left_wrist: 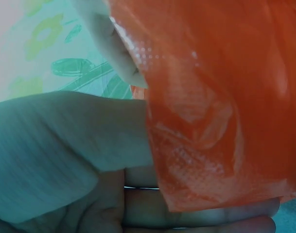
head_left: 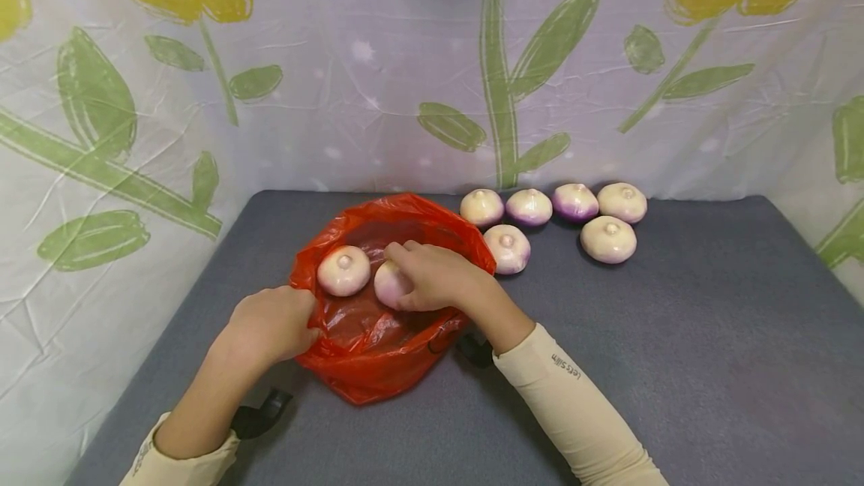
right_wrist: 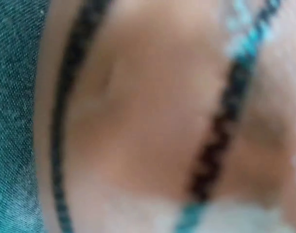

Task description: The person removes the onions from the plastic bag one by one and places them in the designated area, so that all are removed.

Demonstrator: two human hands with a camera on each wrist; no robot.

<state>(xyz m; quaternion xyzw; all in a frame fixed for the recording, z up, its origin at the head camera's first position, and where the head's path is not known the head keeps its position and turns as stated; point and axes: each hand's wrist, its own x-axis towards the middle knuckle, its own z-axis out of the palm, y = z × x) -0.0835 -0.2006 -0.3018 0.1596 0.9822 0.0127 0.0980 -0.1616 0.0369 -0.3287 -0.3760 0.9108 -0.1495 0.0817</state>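
A red plastic bag (head_left: 367, 381) lies spread on the table with its mouth wide toward the head camera. My left hand (head_left: 273, 325) pinches the bag's left rim; in the left wrist view the bag film (left_wrist: 211, 121) passes between thumb and fingers. Inside the bag, my right hand (head_left: 435, 276) grips a white-and-purple turnip (head_left: 390, 285), partly covered by the fingers. Another turnip (head_left: 344, 271) sits in the bag just left of it. The right wrist view is blurred, mostly skin and dark bands, and hides the grip.
Several more turnips stand right of the bag along the table's back, among them a near turnip (head_left: 508, 249) beside the bag rim and a turnip (head_left: 608, 239) farther right. Behind the grey table (head_left: 675, 351) hangs a flower-printed cloth (head_left: 378, 96).
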